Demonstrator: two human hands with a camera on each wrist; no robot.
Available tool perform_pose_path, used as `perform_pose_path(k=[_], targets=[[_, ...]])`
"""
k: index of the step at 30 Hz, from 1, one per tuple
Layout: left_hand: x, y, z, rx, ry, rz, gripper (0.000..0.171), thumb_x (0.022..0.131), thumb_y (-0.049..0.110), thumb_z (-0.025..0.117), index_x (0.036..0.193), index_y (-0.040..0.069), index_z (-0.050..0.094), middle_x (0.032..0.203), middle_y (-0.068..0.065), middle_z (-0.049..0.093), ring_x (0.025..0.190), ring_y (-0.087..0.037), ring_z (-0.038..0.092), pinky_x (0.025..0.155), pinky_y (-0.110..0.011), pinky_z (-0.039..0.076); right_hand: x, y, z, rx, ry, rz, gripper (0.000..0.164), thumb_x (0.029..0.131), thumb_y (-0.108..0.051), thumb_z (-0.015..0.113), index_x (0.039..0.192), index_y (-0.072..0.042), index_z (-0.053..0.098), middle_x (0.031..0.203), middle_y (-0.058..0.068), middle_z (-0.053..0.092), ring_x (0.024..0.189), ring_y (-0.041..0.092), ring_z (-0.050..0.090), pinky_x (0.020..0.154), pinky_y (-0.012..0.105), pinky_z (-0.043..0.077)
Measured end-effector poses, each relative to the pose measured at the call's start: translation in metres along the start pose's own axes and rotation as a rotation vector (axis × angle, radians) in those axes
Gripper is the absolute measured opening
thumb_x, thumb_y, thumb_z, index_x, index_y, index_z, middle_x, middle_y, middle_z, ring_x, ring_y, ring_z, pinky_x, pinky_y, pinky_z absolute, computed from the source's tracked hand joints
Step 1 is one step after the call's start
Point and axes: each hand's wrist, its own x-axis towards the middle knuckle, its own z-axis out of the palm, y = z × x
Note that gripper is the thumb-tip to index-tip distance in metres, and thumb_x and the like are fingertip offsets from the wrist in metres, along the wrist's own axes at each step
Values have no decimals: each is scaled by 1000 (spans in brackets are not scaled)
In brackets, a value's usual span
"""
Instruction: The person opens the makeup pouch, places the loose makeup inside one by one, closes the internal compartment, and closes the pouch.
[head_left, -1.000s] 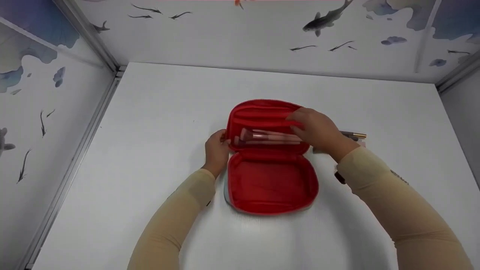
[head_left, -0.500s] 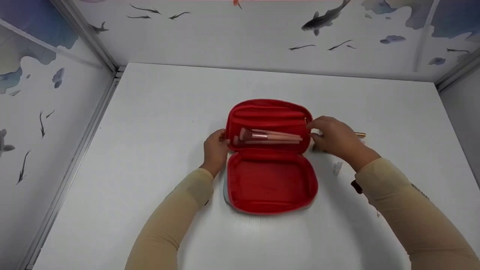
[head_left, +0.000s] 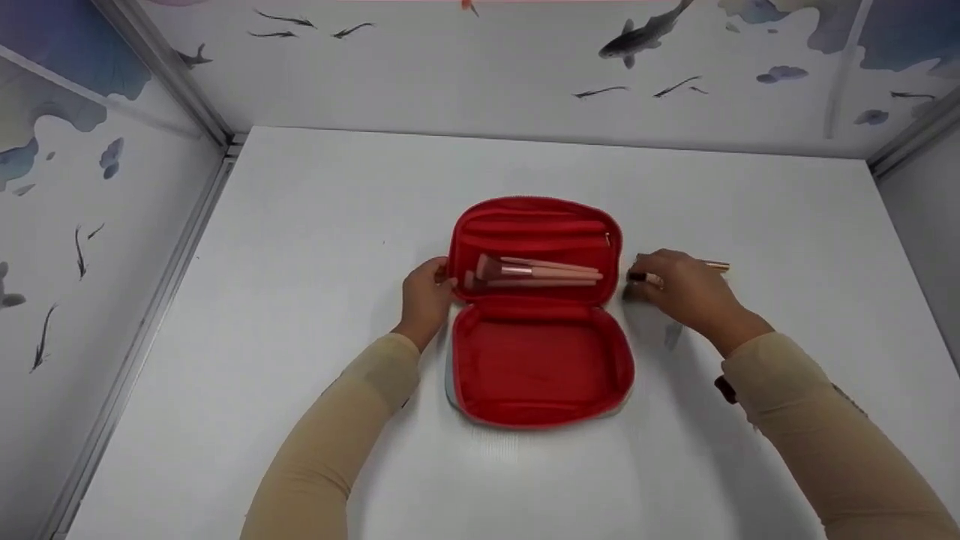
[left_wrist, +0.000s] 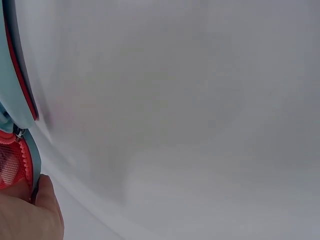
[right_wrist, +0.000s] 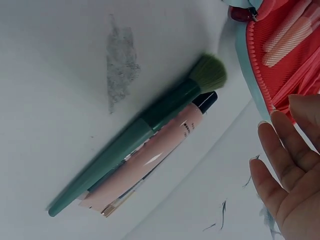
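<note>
An unzipped cosmetic bag, light blue outside and red inside, lies spread flat on the table. My left hand grips the left edge of its far half, thumb and fingers on either side of the rim in the left wrist view. Pink-handled makeup brushes lie in the far half's mesh pocket. To the right of the bag, my right hand hovers by a pink tube with a black cap and a green makeup brush. Its fingers look loosely extended in the right wrist view.
A gold-ended stick pokes out beyond the right hand. A small translucent thing lies below that hand. White panels printed with fish border the white table at the back and sides.
My right hand has moved off the bag's right edge, rightward and nearer to me, over the tube and brush. The left hand keeps its grip on the bag.
</note>
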Motion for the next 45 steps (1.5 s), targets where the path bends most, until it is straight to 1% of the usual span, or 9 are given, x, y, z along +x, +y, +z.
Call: perform_pose_path(k=[4, 11, 13, 19, 24, 32, 39, 42, 45], targets=[[1, 0, -1, 6, -4, 18, 30, 91, -3, 59, 121, -2, 62, 111, -14, 66, 107, -25, 60, 93, -33, 49, -3, 8, 4, -12, -2, 23, 27, 89, -8, 66, 116, -3, 67, 116, 19, 65, 112, 37, 59, 90, 54, 49], [3, -1, -2, 5, -3, 22, 28, 91, -2, 59, 119, -1, 63, 108, -13, 67, 104, -24, 60, 90, -34, 49, -5, 18, 11, -1, 14, 12, 18, 89, -9, 68, 106, -4, 70, 104, 14, 68, 103, 31, 61, 86, 52, 50], [3, -1, -2, 5, -6, 19, 29, 92, -1, 59, 120, -1, 63, 109, -13, 67, 105, -24, 60, 90, -34, 49, -6, 20, 13, -3, 21, 7, 18, 88, -8, 68, 106, -4, 71, 104, 14, 68, 104, 31, 60, 87, 52, 50], [3, -2, -2, 7, -4, -1, 31, 92, -1, 59, 123, -1, 61, 111, -13, 66, 107, -24, 60, 94, -34, 48, -8, 24, 17, -14, 8, 36, 21, 88, -4, 66, 109, -4, 70, 107, 15, 66, 106, 33, 59, 90, 52, 49], [2, -2, -2, 8, 4, -5, 30, 92, -1, 58, 122, -1, 62, 111, -13, 66, 106, -24, 60, 93, -34, 48, -8, 28, 19, -45, -3, 59, 24, 87, -3, 65, 111, -4, 70, 106, 16, 66, 103, 32, 59, 89, 51, 49], [1, -2, 0, -3, 12, 10, 30, 91, -2, 59, 121, -2, 62, 112, -15, 66, 106, -25, 61, 93, -34, 49, -12, 35, 25, -109, -16, 91, 31, 88, -5, 66, 119, -6, 68, 104, 18, 65, 96, 33, 58, 88, 54, 49], [0, -2, 0, 5, 18, 39, 31, 90, -3, 61, 121, -4, 61, 112, -16, 66, 106, -26, 61, 92, -34, 49, -13, 40, 26, -144, -31, 114, 31, 89, -8, 67, 120, -7, 67, 102, 19, 65, 95, 36, 58, 89, 57, 48], [0, -3, 1, 0, 13, 39, 30, 91, -3, 61, 121, -3, 61, 112, -16, 66, 106, -26, 61, 92, -34, 49, -11, 41, 27, -151, -39, 117, 30, 89, -8, 67, 119, -6, 68, 100, 20, 65, 93, 35, 58, 89, 57, 48], [0, -3, 1, -7, 9, 40, 30, 91, -3, 60, 121, -3, 61, 111, -16, 66, 106, -26, 61, 92, -34, 49, -9, 42, 28, -154, -59, 122, 29, 90, -8, 67, 118, -4, 68, 102, 21, 65, 95, 38, 59, 89, 58, 47]])
